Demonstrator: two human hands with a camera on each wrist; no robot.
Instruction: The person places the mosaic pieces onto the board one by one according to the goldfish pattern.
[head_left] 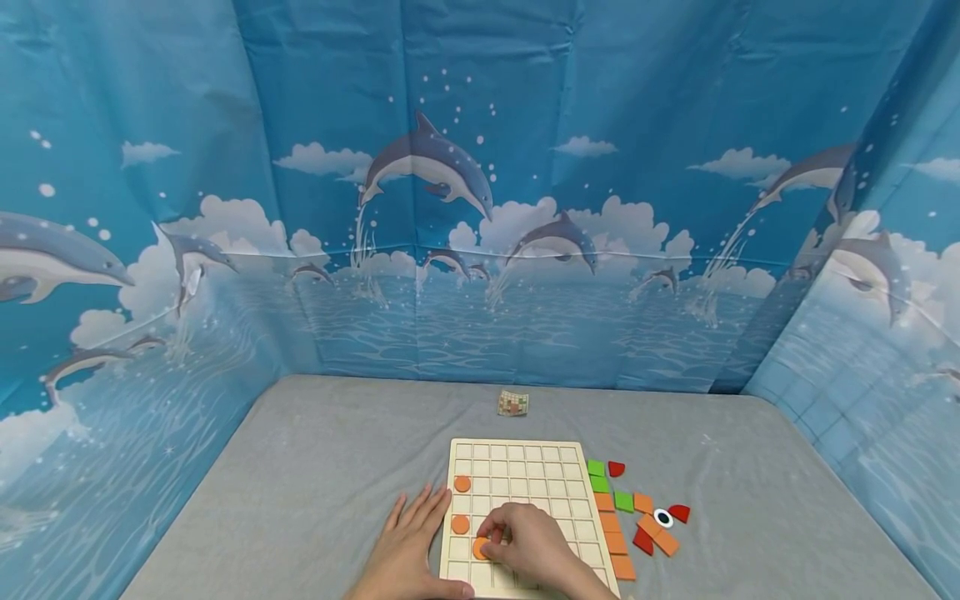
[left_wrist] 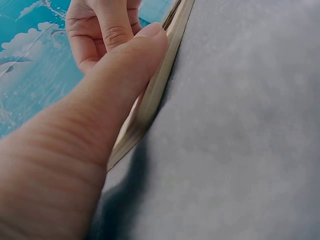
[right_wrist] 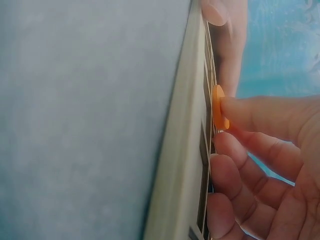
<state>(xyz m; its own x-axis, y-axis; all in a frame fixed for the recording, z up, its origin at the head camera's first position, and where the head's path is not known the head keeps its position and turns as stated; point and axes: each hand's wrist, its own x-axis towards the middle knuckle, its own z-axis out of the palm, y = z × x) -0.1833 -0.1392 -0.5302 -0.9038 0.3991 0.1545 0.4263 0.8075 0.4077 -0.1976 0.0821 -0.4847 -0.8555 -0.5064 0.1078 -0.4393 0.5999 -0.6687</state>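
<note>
A pale wooden grid board [head_left: 558, 469] lies on the grey cloth. My left hand [head_left: 408, 542] rests at its left side, fingers stretched along the edge and thumb at the near left corner. Over the board's lower middle, my right hand [head_left: 528, 542] pinches an orange round disc [right_wrist: 218, 107] between thumb and finger, low at the grid; whether it lies fully in a square I cannot tell. Two more orange discs sit in the leftmost column, an upper disc [head_left: 462, 483] and a lower disc [head_left: 460, 524]. The right hand hides several squares.
Orange squares [head_left: 616, 543] and green squares [head_left: 596, 468] line the board's right side. Farther right lie loose orange and green squares, red quarter-round pieces [head_left: 679, 512] and a black-and-white eye disc [head_left: 663, 518]. A small patterned card [head_left: 513, 404] lies behind the board. Dolphin-print curtains [head_left: 480, 325] surround the table.
</note>
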